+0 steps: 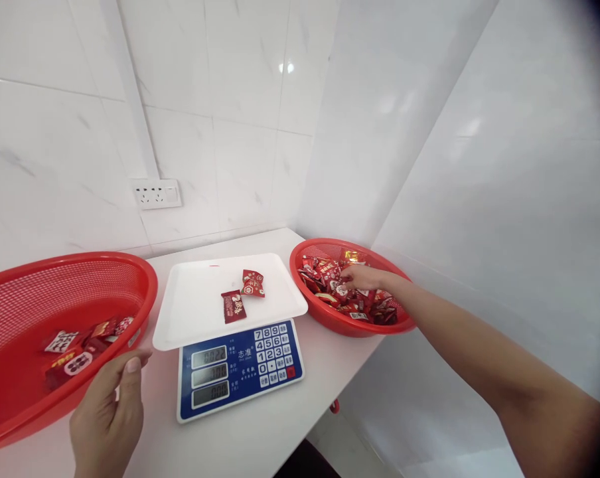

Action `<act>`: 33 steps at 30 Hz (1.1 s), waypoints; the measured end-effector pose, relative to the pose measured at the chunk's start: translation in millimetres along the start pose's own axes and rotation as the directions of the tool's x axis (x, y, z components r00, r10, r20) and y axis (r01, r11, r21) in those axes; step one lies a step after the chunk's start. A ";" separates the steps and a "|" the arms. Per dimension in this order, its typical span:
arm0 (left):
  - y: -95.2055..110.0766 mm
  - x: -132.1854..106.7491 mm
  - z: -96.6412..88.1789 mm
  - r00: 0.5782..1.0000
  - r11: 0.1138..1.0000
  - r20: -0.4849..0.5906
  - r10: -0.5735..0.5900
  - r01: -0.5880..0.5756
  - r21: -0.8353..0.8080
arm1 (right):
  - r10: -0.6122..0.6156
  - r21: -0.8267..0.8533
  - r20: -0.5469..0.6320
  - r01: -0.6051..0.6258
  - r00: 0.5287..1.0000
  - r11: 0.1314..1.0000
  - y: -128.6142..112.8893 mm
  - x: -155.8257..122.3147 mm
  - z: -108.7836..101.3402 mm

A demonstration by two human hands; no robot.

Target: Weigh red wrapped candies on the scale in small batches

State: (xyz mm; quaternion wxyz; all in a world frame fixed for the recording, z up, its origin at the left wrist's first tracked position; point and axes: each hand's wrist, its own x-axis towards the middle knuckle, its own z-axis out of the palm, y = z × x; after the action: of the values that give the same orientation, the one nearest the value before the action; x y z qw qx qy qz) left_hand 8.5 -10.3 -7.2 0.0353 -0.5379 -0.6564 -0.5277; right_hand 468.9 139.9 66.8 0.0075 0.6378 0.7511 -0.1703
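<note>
A white counter (240,445) fills the lower part of the frame, backed by white tiled walls with a socket plate (158,194) at centre left. In the middle sits a scale (237,368) with a blue keypad face and a white tray (195,309); two red packets (243,295) lie on the tray, near each other. At the right, the right hand (362,277) reaches into a red basket (330,315) heaped with red packets, fingertips touching the pile. At the lower left, the left hand (108,415) rests with its thumb against the rim of a larger red basket (26,279), which holds a few packets (83,345).
</note>
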 end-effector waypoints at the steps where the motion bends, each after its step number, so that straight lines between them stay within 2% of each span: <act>1: 0.2 1.4 -1.4 0.999 1.000 0.038 0.008 -0.008 0.017 | -0.003 -0.014 -0.023 0.003 1.000 1.000 -1.0 -2.2 -4.6; 4: 1.1 3.0 -3.3 0.998 1.000 0.068 0.007 -0.008 0.009 | -0.007 0.033 -0.132 0.012 0.991 0.999 -13.4 -11.5 -22.2; 7: 2.6 1.8 -2.5 0.999 0.999 0.050 0.017 -0.015 -0.042 | -0.032 0.270 -0.186 0.082 0.982 0.959 -45.7 -21.2 -34.6; 9: 3.3 1.0 -1.6 0.999 0.998 0.046 0.026 -0.023 -0.065 | -0.124 0.376 -0.145 0.171 0.982 0.911 -75.5 -24.1 -34.8; 13: 3.5 1.7 -1.2 0.998 0.996 0.057 0.008 -0.003 -0.090 | -0.305 0.397 0.012 0.276 0.952 0.876 -130.4 -15.7 -17.7; 16: 3.8 3.0 -2.1 0.998 0.994 0.061 0.011 -0.004 -0.107 | -0.390 0.410 0.082 0.325 0.917 0.852 -153.1 -2.5 -2.0; 19: 5.0 3.2 -3.4 0.998 0.995 0.066 0.015 -0.009 -0.098 | -0.411 0.439 0.081 0.338 0.908 0.832 -161.3 6.0 4.4; 22: 5.6 2.2 -4.2 0.998 0.994 0.055 0.030 -0.025 -0.103 | -0.355 0.475 0.038 0.296 0.934 0.828 -158.7 4.1 -1.4; 25: 5.3 1.5 -4.6 0.998 0.993 0.043 0.043 -0.038 -0.109 | -0.250 0.498 -0.066 0.248 0.966 0.831 -142.1 -6.1 -16.1; 29: 5.8 1.9 -5.8 0.999 0.999 0.049 -0.023 0.024 -0.024 | -0.096 0.404 -0.135 0.143 0.986 0.903 -93.7 -21.5 -36.3; 33: 3.6 1.4 -4.4 0.998 0.998 0.048 -0.047 0.045 0.046 | -0.001 0.252 -0.061 0.017 0.998 0.967 -34.8 -29.3 -41.2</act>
State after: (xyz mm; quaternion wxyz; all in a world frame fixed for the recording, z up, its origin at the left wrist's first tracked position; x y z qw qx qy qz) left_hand 8.3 -13.1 -2.0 0.0192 -0.5347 -0.6808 -0.5002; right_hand 449.4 118.4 120.9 -0.0975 0.6350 0.7260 -0.2452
